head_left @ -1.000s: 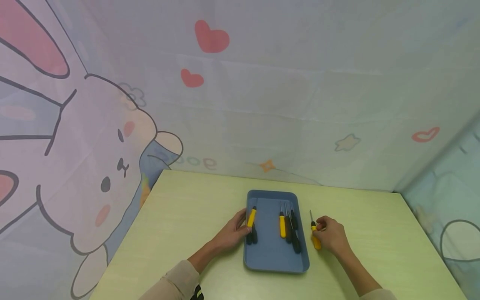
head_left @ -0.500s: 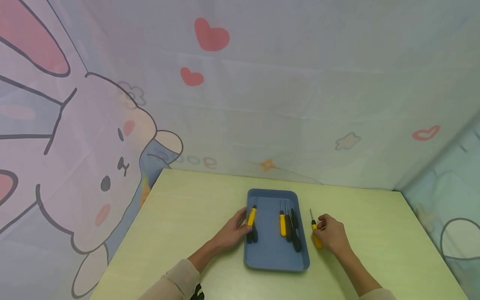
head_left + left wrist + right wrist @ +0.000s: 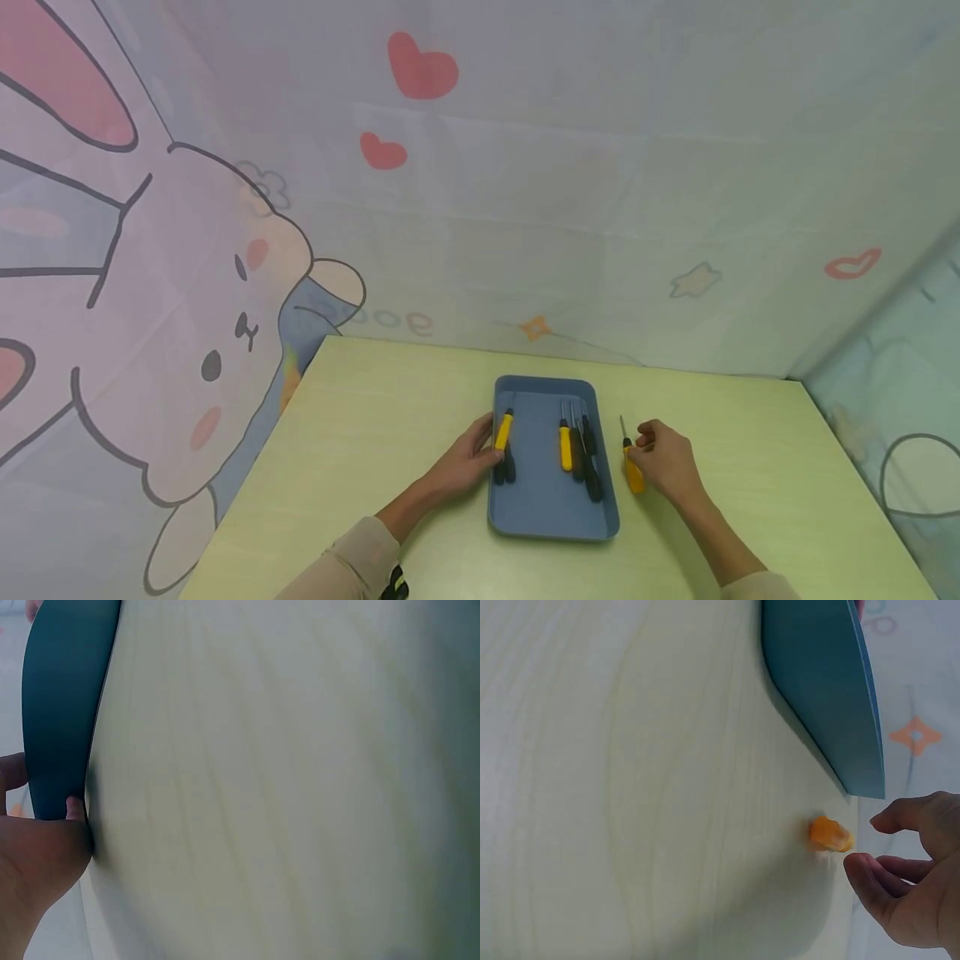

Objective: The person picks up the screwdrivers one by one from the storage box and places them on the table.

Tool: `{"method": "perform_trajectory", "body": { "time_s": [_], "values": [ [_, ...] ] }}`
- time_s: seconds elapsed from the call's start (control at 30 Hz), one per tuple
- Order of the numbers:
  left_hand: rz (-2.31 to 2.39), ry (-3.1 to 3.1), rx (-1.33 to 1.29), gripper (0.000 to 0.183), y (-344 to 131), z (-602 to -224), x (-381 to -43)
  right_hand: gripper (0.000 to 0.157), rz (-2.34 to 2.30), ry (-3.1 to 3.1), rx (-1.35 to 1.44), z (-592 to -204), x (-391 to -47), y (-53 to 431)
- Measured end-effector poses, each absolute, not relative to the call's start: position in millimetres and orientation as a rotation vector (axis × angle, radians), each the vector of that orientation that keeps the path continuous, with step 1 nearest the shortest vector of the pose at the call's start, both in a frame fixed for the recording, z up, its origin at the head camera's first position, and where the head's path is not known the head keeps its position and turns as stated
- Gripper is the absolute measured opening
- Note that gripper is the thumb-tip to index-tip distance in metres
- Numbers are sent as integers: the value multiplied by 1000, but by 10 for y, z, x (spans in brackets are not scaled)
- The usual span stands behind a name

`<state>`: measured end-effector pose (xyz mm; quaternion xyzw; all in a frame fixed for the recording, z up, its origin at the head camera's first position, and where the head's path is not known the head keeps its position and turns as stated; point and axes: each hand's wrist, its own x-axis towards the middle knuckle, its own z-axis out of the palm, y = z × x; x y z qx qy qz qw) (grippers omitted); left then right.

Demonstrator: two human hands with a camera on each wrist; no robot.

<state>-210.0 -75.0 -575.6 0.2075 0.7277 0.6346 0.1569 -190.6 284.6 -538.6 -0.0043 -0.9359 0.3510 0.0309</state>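
My left hand (image 3: 465, 462) grips the left wall of a blue-grey tray (image 3: 543, 518), thumb over the rim; the left wrist view shows that hand (image 3: 41, 859) at the tray's outer side (image 3: 64, 712). Inside on the left lie a yellow screwdriver (image 3: 503, 431) and black handles (image 3: 510, 468). Along the right side are another yellow screwdriver (image 3: 566, 450) and several black ones (image 3: 592, 482). Right of the tray, a yellow-handled screwdriver (image 3: 635, 478) lies with its tip pointing away. Beside it is my right hand (image 3: 669, 462), whose thumb and fingers stand apart in the right wrist view, near the handle (image 3: 829, 834).
The pale wooden table (image 3: 780, 483) runs back to a wall cloth (image 3: 570, 208) printed with a rabbit and hearts. A small black and yellow thing (image 3: 395, 585) shows at the bottom edge, near the left sleeve (image 3: 360, 550).
My right fingers have loosened and drawn slightly back from the screwdriver beside the tray, so more of its handle shows. The left hand and the tray keep their places.
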Motion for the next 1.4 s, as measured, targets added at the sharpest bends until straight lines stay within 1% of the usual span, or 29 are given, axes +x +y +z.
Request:
{"method": "perform_trajectory", "body": {
  "time_s": [0.47, 0.87, 1.2, 1.4],
  "values": [
    [1845, 2049, 594, 70, -731, -5726, -2098, 32, 1094, -2784, 51, -5124, -1952, 2566],
    [1832, 2046, 586, 71, -742, -5710, -2087, 36, 1178, -2786, 33, -5031, -1956, 2364],
    [1845, 2035, 584, 72, -754, -5698, -2068, 36, 1222, -2761, 106, -4983, -1970, 2192],
    [1852, 2026, 590, 72, -755, -5729, -2091, 40, 1255, -2763, 112, -4977, -1980, 2087]
  ]
}}
